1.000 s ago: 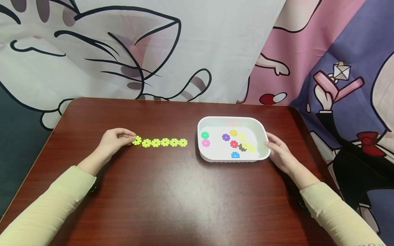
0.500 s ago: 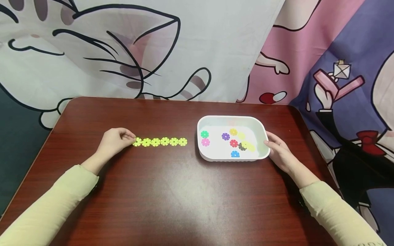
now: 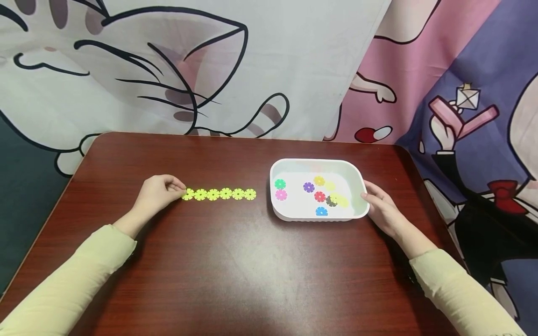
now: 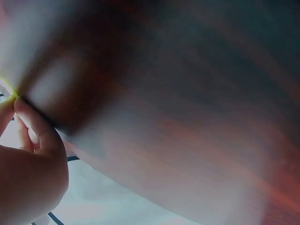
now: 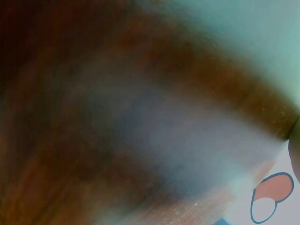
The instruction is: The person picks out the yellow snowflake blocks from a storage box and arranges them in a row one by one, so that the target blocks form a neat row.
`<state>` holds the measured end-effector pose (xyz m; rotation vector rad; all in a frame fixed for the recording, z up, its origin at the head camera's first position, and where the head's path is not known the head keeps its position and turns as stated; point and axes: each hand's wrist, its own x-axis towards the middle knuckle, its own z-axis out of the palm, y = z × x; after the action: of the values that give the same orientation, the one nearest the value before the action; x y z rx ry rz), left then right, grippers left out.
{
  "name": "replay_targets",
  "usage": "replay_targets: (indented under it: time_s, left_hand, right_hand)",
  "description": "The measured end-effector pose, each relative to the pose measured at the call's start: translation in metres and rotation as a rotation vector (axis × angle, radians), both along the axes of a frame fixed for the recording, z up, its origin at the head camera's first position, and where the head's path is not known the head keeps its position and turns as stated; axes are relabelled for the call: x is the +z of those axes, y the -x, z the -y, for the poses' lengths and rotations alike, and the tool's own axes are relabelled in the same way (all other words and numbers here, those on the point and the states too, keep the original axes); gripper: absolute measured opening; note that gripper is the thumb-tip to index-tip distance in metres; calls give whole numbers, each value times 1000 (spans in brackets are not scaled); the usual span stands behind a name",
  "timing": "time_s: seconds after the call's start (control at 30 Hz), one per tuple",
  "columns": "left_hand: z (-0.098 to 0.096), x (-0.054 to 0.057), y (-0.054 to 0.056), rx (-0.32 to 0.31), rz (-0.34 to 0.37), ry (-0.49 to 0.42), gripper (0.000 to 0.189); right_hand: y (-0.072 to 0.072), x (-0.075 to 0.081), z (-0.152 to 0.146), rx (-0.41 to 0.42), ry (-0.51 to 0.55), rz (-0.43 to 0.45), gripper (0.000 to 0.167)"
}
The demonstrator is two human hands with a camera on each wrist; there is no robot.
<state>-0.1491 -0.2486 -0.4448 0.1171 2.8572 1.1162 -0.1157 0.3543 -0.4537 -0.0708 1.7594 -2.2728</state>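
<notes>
In the head view a row of several yellow-green flower-shaped plastic discs (image 3: 213,194) lies on the brown table. My left hand (image 3: 159,193) pinches the disc at the row's left end (image 3: 189,194) between thumb and fingertips, covering part of it. The left wrist view shows a thin yellow-green edge (image 4: 14,92) between the fingertips. At the right, my right hand (image 3: 384,207) holds the end of a white plastic tray (image 3: 275,205), thumb at its rim. Only a sliver of a finger (image 5: 295,152) enters the right wrist view.
Loose discs lie inside the tray, among them a green one (image 3: 279,184), a purple one (image 3: 308,187), a red one (image 3: 320,196) and a blue one (image 3: 321,211). A cartoon-print cloth (image 3: 311,70) hangs behind the table's (image 3: 235,275) far edge.
The disc at the left end has come down slightly into line with the others, and my left hand has shifted a little with it. My right hand and the tray have stayed put.
</notes>
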Motion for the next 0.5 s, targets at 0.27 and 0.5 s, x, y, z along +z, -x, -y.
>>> replay_targets:
  time_s: [0.27,0.5]
  left_hand:
    - [2,-2,1,-1,5,-5,12]
    - [4,1,4,-13,63,-36,17]
  right_hand:
    - [-1,0,0,0,-4,-4,39]
    - [-1,0,0,-1,5,-5,39]
